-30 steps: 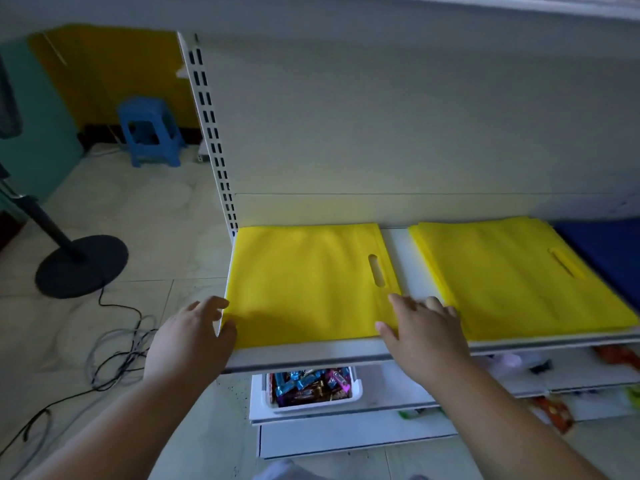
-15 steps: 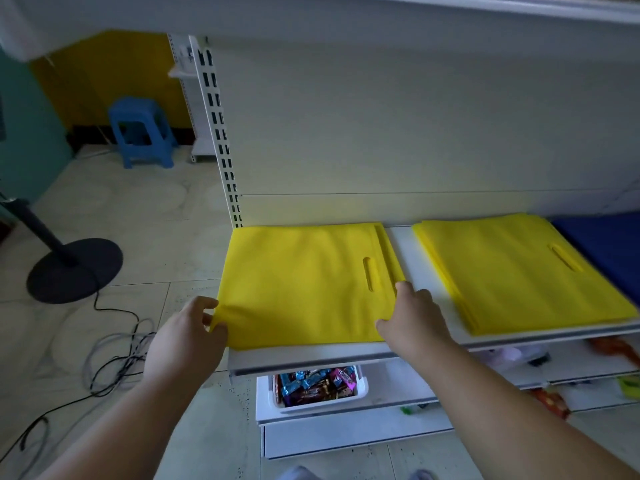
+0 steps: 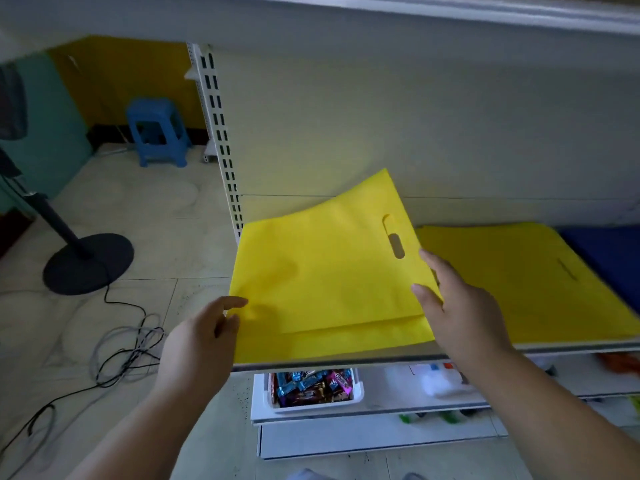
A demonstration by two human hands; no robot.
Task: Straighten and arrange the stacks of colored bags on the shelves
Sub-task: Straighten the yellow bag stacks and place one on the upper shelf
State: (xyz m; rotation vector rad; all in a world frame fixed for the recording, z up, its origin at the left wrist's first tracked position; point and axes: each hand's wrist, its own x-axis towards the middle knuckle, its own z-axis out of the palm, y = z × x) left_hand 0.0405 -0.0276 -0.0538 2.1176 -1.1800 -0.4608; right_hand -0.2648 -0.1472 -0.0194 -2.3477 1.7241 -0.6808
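A stack of yellow bags [image 3: 329,278] with a cut-out handle lies at the left end of the white shelf [image 3: 346,362]. The upper bags are raised and tilted, their far right corner up against the back panel, while a lower bag lies flat. My left hand [image 3: 204,336] pinches the stack's near left corner. My right hand [image 3: 453,306] grips its right edge just below the handle hole. A second yellow stack [image 3: 526,282] lies flat to the right. A blue stack [image 3: 609,251] shows at the far right.
A white bin of wrapped snacks [image 3: 308,389] sits on the lower shelf under the bags. A slotted upright [image 3: 221,140] marks the shelf's left end. On the floor to the left are a fan base [image 3: 88,263], loose cables [image 3: 117,351] and a blue stool [image 3: 156,131].
The left yellow stack lay flat a second ago; both hands have closed on its edges, and its upper bags are now lifted and tilted off the shelf.
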